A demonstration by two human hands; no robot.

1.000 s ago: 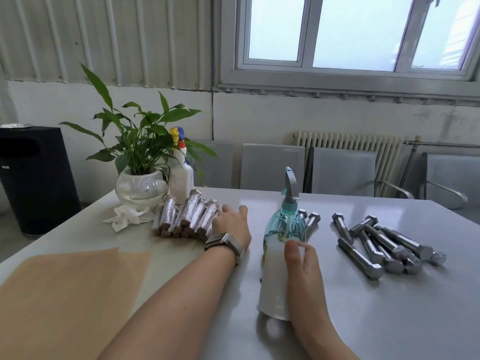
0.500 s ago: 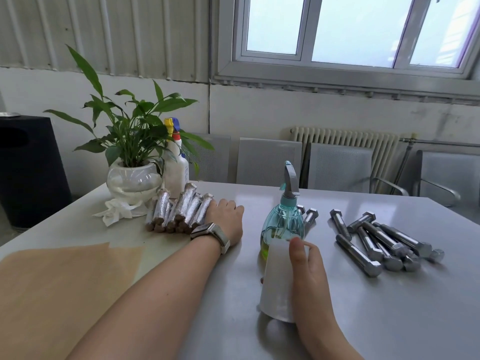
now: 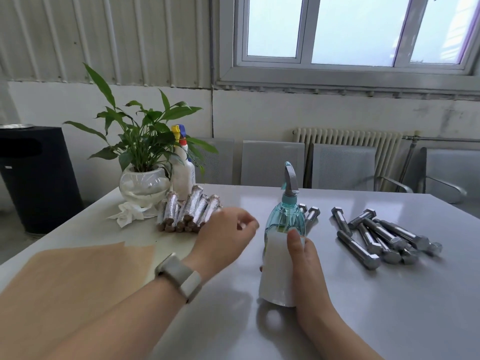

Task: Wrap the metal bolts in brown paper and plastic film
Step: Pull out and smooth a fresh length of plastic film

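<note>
Several bare metal bolts (image 3: pixel 384 240) lie in a loose pile on the right of the grey table (image 3: pixel 389 307), and two more (image 3: pixel 310 214) lie behind a teal spray bottle (image 3: pixel 285 219). My right hand (image 3: pixel 306 268) grips a white upright roll (image 3: pixel 276 271) standing just in front of that bottle. A stack of several bolts wrapped in shiny film over brown paper (image 3: pixel 187 214) sits at the back left. My left hand (image 3: pixel 223 235), blurred and with loosely curled fingers, hovers just right of the stack and holds nothing. A brown paper sheet (image 3: pixel 72 281) lies flat at the near left.
A potted plant in a glass bowl (image 3: pixel 142 185), a white spray bottle (image 3: pixel 184 178) and a crumpled tissue (image 3: pixel 127 216) stand at the back left corner. Grey chairs (image 3: pixel 272 162) line the far edge. A black bin (image 3: pixel 33 178) stands left of the table.
My left hand has lifted off the table beside the wrapped stack and drawn back to the right. My right hand keeps its grip on the white roll.
</note>
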